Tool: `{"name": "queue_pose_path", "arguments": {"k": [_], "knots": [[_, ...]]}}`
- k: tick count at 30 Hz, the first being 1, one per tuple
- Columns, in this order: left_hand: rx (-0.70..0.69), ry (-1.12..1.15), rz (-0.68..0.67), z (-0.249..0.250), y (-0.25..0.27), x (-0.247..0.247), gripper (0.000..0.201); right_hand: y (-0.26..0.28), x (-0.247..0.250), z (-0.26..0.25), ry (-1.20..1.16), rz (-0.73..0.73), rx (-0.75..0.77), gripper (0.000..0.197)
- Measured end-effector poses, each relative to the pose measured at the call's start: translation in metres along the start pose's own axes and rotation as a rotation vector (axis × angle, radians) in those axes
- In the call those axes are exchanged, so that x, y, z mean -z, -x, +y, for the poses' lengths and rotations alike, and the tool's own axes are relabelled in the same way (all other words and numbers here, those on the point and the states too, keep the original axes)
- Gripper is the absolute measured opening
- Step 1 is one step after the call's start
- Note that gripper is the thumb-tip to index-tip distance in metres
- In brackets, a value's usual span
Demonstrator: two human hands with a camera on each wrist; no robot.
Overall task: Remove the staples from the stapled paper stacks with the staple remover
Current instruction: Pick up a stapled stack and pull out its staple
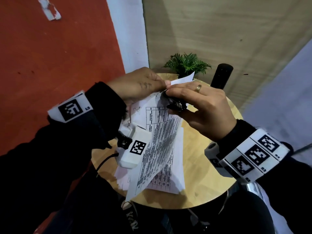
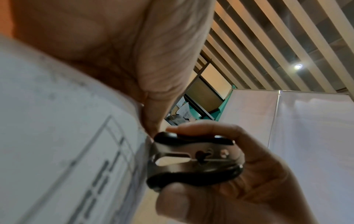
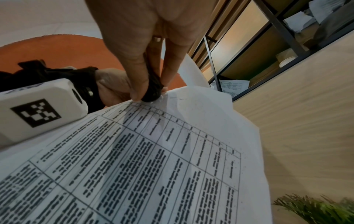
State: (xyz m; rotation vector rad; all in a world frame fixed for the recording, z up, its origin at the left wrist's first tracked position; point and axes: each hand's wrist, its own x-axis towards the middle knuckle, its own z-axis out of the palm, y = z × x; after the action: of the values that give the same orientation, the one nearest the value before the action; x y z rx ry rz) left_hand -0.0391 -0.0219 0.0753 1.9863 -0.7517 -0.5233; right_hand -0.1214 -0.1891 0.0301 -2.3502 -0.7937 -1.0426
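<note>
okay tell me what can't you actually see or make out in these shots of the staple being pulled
- The staple: hidden in every view by the staple remover and the fingertips of the right hand.
- Printed text on the paper stack: blurred in all three views.
- Left hand: its fingertips are hidden behind the paper in the head view.
- Black cylinder: its base is hidden behind the right hand.

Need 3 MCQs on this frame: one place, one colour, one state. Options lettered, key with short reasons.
1. Where does the staple remover bite?
A. top corner of the held paper stack
B. bottom edge
C. middle of the page

2. Colour of the remover's grips?
A. red
B. black
C. white

3. What is the right hand doing?
A. resting flat on the table
B. pinching the remover
C. hanging idle

Key: 1 A, its metal tips meet the corner by the left hand; 2 B, black grips over bare metal; 3 B, thumb and fingers squeeze both grips.
</note>
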Motion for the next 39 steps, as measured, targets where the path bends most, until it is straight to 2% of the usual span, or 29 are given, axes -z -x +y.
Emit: {"name": "queue_pose_path", "arguments": {"k": [2,5,6,7,10,12,14,17,20,23,25,29,32,35,39], "knots": [[-0.009,0.026,-0.009,-0.001,-0.001,0.0,0.053,-0.001,0.0,0.0,0.007,0.001,0.002,0.021],[-0.007,0.001,-0.036,-0.004,-0.004,0.002,0.068,-0.003,0.001,0.001,0.038,-0.011,-0.001,0.019],[-0.007,-0.001,-0.038,-0.005,-0.005,0.003,0.066,-0.004,0.001,0.002,0.041,-0.014,-0.006,0.019],[-0.011,0.012,-0.045,-0.006,-0.005,0.003,0.058,-0.004,0.001,0.003,0.036,-0.014,-0.015,0.02],[-0.012,0.091,-0.108,-0.011,-0.003,0.004,0.018,-0.004,0.003,0.008,-0.019,-0.01,-0.074,0.022],[-0.016,0.117,-0.118,-0.015,-0.001,0.003,0.016,-0.003,0.001,0.009,-0.079,-0.021,-0.125,0.023],[-0.04,0.138,-0.046,-0.018,-0.001,-0.001,0.02,-0.002,-0.002,0.009,-0.164,-0.02,-0.184,0.025],[-0.053,0.189,0.029,-0.019,-0.001,-0.006,0.031,-0.001,-0.003,0.007,-0.348,-0.011,-0.313,0.032],[-0.043,0.222,0.038,-0.019,-0.001,-0.008,0.026,0.001,-0.002,0.009,-0.494,0.018,-0.436,0.042],[-0.041,0.191,0.062,-0.02,-0.002,-0.007,0.02,0.002,-0.002,0.009,-0.686,0.117,-0.566,0.037],[-0.029,0.199,0.092,-0.021,-0.002,-0.008,0.026,0.001,-0.002,0.007,-0.785,0.178,-0.654,0.03],[-0.021,0.217,0.111,-0.021,-0.002,-0.01,0.038,-0.004,-0.005,0.003,-0.983,0.313,-0.973,0.012],[-0.047,0.205,0.106,-0.018,-0.001,-0.014,0.03,-0.008,-0.016,-0.003,-0.813,0.195,-1.02,0.005],[-0.093,0.167,0.096,-0.017,0.0,-0.016,0.029,-0.011,-0.025,-0.007,-0.665,0.121,-0.937,0.018],[-0.08,0.107,0.123,-0.019,0.001,-0.016,0.034,-0.014,-0.028,-0.005,-0.573,0.042,-0.939,0.026]]}}
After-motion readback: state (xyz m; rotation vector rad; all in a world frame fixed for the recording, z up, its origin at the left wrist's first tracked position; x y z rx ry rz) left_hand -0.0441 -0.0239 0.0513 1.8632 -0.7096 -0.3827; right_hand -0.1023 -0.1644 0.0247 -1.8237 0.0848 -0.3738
